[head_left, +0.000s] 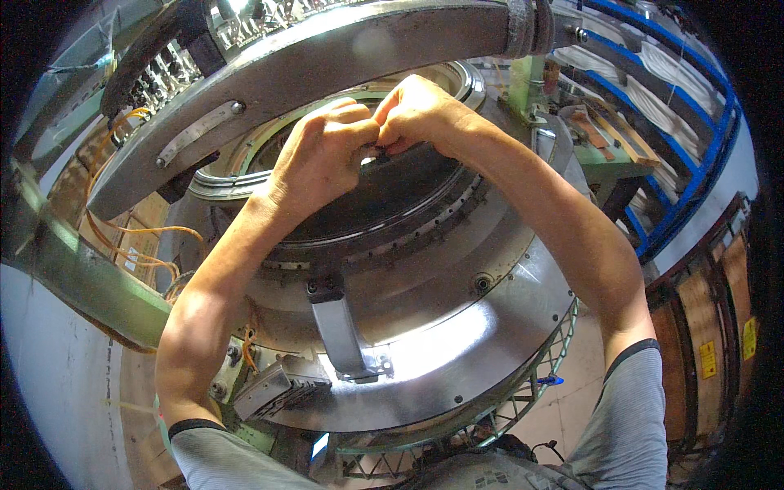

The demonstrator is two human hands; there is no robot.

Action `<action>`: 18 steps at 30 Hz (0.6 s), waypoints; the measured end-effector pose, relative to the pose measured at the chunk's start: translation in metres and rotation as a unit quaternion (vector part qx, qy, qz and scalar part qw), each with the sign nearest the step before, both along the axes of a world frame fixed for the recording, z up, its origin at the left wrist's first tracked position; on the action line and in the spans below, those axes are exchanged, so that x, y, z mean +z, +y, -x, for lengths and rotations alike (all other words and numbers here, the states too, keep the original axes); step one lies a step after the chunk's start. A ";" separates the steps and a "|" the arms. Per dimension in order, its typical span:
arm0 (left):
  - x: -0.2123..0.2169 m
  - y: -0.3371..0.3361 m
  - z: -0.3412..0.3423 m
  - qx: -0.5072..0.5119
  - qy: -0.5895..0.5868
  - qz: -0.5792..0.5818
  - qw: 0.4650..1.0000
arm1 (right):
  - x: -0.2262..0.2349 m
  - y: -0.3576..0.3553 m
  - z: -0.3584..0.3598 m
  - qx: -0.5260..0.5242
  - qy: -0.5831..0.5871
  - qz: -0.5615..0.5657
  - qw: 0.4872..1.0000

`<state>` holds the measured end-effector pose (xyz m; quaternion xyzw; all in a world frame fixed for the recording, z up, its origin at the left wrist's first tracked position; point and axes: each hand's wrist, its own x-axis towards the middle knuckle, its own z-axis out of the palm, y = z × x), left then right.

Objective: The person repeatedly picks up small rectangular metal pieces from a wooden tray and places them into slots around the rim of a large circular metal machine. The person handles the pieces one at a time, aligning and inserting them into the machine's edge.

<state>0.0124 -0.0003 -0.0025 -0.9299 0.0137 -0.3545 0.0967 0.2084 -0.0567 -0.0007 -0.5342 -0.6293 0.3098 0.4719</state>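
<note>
We have our left hand (322, 155) and our right hand (420, 110) curled knuckle to knuckle, fingers pressed together as if pinching something very small between them. What sits in that pinch we cannot tell, since the fingers hide it.

Just under both hands lies the dark circular inner ring of the knitting machine (384, 192), its toothed edge curving away below our wrists. We judge that ring stiff, heavy and fixed, not something to lift. Anything fine at its rim is probably thin and easily bent or dropped, so fingertips suit it better than a full grip.

Further below the hands spreads the broad polished steel bed plate (457, 343), smooth and likely slippery, with a grey metal bracket (339, 331) bolted across it. Above the hands arches a grey curved steel frame ring (327, 61). Off to the left of the left hand trail orange cables (131, 233).
</note>
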 end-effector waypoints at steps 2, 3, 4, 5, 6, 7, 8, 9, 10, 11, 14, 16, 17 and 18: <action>0.000 -0.001 0.000 0.004 -0.003 0.004 1.000 | -0.001 0.000 0.001 -0.003 0.001 -0.005 1.000; 0.000 -0.001 0.001 0.006 -0.004 0.005 1.000 | 0.000 0.000 0.001 -0.007 -0.004 -0.007 1.000; -0.001 -0.002 0.001 0.010 -0.002 0.006 1.000 | 0.000 0.000 0.001 -0.013 -0.013 -0.004 1.000; -0.001 -0.002 0.000 0.005 -0.005 0.008 1.000 | 0.000 0.001 0.001 -0.016 -0.025 -0.006 1.000; 0.000 -0.002 0.001 0.002 -0.006 0.010 1.000 | 0.000 0.001 0.001 -0.022 -0.041 -0.004 0.999; 0.000 -0.002 0.000 0.005 -0.004 0.012 1.000 | 0.000 0.002 0.002 -0.033 -0.060 -0.004 0.998; 0.001 -0.002 -0.001 -0.005 -0.005 0.011 1.000 | 0.000 0.002 0.002 -0.047 -0.063 -0.010 0.997; 0.001 -0.001 -0.002 -0.007 -0.003 0.012 1.000 | 0.000 0.002 0.002 -0.062 -0.069 -0.017 0.996; 0.001 -0.002 -0.001 -0.006 -0.002 0.013 1.000 | -0.001 0.002 0.003 -0.075 -0.075 -0.024 0.994; 0.001 -0.002 -0.002 0.005 -0.001 0.015 1.000 | -0.001 0.002 0.004 -0.072 -0.061 -0.020 0.995; 0.002 -0.005 0.000 0.011 -0.004 0.012 1.000 | 0.000 -0.001 0.006 -0.059 -0.064 -0.019 0.996; 0.001 -0.005 -0.002 0.003 -0.011 0.015 1.000 | 0.001 -0.002 0.005 -0.059 -0.090 -0.032 0.994; 0.000 -0.005 -0.003 -0.003 -0.013 0.022 1.000 | 0.002 -0.002 0.004 -0.067 -0.107 -0.040 0.991; 0.000 -0.005 -0.004 0.000 -0.014 0.017 1.000 | 0.002 -0.002 0.004 -0.068 -0.103 -0.033 0.992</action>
